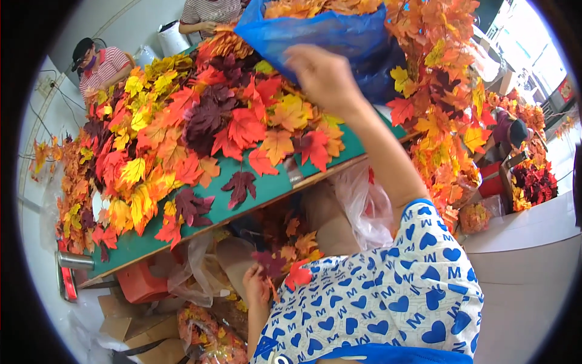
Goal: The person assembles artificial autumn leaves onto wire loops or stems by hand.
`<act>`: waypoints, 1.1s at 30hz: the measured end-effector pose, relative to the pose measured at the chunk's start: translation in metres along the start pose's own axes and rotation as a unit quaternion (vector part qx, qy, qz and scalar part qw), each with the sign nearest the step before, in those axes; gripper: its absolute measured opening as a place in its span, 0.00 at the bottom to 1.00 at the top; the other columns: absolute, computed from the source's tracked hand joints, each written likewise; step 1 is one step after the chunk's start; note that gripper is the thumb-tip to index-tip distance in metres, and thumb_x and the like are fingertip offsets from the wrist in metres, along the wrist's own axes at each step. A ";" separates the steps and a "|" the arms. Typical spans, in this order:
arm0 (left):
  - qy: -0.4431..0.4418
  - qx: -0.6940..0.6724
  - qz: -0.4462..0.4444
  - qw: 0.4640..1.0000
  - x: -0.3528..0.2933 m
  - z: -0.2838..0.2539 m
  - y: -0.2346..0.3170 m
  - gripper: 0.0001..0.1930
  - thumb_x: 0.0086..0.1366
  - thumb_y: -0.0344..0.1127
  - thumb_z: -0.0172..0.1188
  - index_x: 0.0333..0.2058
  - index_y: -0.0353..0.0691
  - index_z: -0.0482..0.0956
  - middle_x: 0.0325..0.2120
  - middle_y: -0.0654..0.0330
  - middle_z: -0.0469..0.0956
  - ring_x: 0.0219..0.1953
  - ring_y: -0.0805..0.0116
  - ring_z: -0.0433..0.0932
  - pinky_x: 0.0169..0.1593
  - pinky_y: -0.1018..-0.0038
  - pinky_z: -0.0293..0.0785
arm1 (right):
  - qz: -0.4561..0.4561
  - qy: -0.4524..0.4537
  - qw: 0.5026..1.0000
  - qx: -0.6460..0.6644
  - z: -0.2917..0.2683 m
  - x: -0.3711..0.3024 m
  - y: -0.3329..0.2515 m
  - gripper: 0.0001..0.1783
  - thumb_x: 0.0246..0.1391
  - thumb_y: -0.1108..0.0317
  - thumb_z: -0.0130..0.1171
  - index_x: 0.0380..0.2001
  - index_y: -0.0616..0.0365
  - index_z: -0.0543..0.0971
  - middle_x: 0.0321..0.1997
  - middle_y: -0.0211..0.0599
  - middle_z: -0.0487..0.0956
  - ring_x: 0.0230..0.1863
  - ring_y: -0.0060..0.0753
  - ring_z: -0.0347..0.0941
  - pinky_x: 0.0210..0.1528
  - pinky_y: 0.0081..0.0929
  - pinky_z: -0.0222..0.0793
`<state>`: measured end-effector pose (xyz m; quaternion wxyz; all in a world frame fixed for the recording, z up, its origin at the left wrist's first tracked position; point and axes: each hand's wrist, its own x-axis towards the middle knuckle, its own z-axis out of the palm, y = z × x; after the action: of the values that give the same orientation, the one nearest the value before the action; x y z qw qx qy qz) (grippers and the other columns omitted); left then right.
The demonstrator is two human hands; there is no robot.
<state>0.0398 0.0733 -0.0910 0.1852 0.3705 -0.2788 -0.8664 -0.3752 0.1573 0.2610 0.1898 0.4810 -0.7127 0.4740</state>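
My left hand point(257, 286) is low beside my lap, its fingers closed on the stem of a spray of artificial maple leaves point(271, 262) in purple, orange and red. Raised over the far side of the table, my right hand point(320, 76) is smeared by motion, so its fingers are unclear. Just behind it a blue plastic bag point(357, 45) stands with orange leaves at its mouth. Heaped on the green tabletop point(257, 189) are red, yellow, orange and dark purple maple leaves point(242, 124). A single purple leaf point(240, 187) lies near the front edge.
Dense leaf garlands point(442, 121) hang to the right of the bag. Clear plastic bags point(364, 197) hang under the table edge, with a red container point(145, 280) and cardboard point(145, 327) below. Co-workers point(106, 67) sit across the table; another person point(509, 130) is at far right.
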 end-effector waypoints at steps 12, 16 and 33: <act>0.024 0.004 -0.045 0.999 0.009 0.019 0.003 0.05 0.57 0.19 0.50 0.30 0.33 0.74 0.30 0.56 0.77 0.33 0.63 0.76 0.41 0.69 0.74 | 0.072 -0.493 0.854 -0.152 -0.087 0.109 0.107 0.23 0.39 0.84 0.44 0.40 0.60 0.78 0.38 0.49 0.79 0.42 0.46 0.74 0.46 0.32 0.68; 0.039 0.016 -0.061 0.997 0.010 0.036 0.013 0.06 0.57 0.18 0.49 0.31 0.33 0.74 0.30 0.55 0.77 0.32 0.63 0.76 0.40 0.68 0.75 | -0.059 -0.340 0.914 -0.213 -0.078 0.149 0.133 0.22 0.37 0.83 0.47 0.37 0.56 0.81 0.32 0.41 0.80 0.35 0.40 0.76 0.38 0.33 0.71; 0.098 0.027 -0.071 0.992 0.028 0.029 0.024 0.06 0.55 0.19 0.52 0.28 0.39 0.74 0.26 0.62 0.75 0.27 0.67 0.74 0.30 0.71 0.74 | -0.169 -0.134 0.811 -0.543 -0.035 0.189 0.229 0.07 0.42 0.68 0.54 0.23 0.54 0.81 0.40 0.36 0.72 0.47 0.40 0.68 0.45 0.32 0.69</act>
<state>0.0025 0.0503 -0.0747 0.1398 0.4771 -0.2555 -0.8292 -0.6678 0.1116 0.3023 0.3997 0.4712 -0.7800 -0.0991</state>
